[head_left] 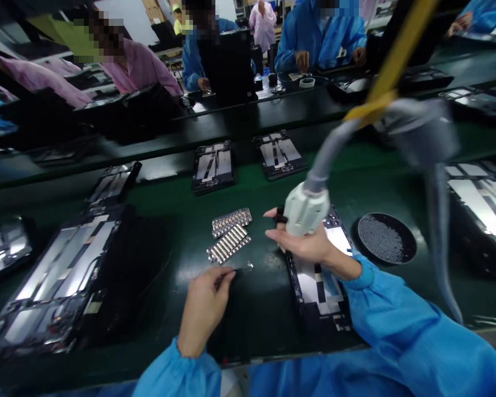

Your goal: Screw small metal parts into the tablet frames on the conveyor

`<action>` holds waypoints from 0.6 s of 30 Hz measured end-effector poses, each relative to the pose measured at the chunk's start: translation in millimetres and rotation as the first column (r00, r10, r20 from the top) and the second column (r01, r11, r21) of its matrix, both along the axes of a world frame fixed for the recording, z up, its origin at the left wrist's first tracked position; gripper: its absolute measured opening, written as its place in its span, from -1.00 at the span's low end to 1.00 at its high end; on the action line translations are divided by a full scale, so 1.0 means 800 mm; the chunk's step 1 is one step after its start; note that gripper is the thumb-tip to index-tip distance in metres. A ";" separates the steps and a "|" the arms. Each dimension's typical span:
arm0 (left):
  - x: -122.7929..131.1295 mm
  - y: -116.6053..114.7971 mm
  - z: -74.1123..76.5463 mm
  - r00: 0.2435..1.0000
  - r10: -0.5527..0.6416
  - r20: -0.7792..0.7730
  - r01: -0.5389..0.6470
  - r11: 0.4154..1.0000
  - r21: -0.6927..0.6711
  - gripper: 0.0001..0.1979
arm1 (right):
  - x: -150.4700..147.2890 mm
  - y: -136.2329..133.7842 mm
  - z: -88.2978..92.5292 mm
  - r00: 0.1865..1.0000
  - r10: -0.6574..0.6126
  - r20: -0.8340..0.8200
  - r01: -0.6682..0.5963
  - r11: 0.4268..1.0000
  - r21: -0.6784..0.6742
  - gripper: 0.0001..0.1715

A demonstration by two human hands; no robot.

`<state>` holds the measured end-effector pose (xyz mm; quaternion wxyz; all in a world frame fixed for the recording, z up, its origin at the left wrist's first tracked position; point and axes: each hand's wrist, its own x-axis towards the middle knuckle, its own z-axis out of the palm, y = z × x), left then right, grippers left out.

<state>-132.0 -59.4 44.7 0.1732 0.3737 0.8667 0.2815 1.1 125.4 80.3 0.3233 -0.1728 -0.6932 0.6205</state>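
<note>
My right hand point(310, 245) is wrapped round a white electric screwdriver point(307, 208), whose grey cord rises from its top. Its working tip is hidden. Below this hand lies an opened tablet point(322, 286), its silvery inside facing up and partly covered by my wrist. My left hand point(209, 292) is closed in a pinch near the table top. From its fingertips a thin dark strip seems to run to a small silvery end point(250, 266); the strip itself is hard to make out. Just beyond are two groups of small parts, a striped row point(229, 242) and a second row point(231, 221).
A round black dish point(413, 248) of tiny grey pieces stands to the right. Opened tablets lie farther back point(213, 165), at left point(62, 275) and at right point(485, 204). A yellow strap point(400, 49) and cord hang overhead. Co-workers point(322, 38) sit across the dark green table.
</note>
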 end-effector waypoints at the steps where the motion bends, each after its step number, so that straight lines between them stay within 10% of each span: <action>1: 0.009 -0.002 -0.009 1.000 -0.002 -0.011 0.003 1.000 0.019 -0.72 | 0.006 0.002 0.007 1.000 -0.004 -0.018 0.003 1.000 -0.010 -0.68; 9: 0.016 0.032 -0.036 0.994 -0.076 -0.077 0.078 0.997 0.021 -0.64 | 0.117 0.068 0.034 0.982 -0.177 -0.068 0.178 0.984 0.009 -0.66; 18: -0.036 0.058 -0.026 0.987 -0.152 0.048 0.159 0.963 -0.216 -0.50 | 0.193 0.130 -0.026 0.852 -0.486 -0.195 0.474 0.874 -0.106 -0.71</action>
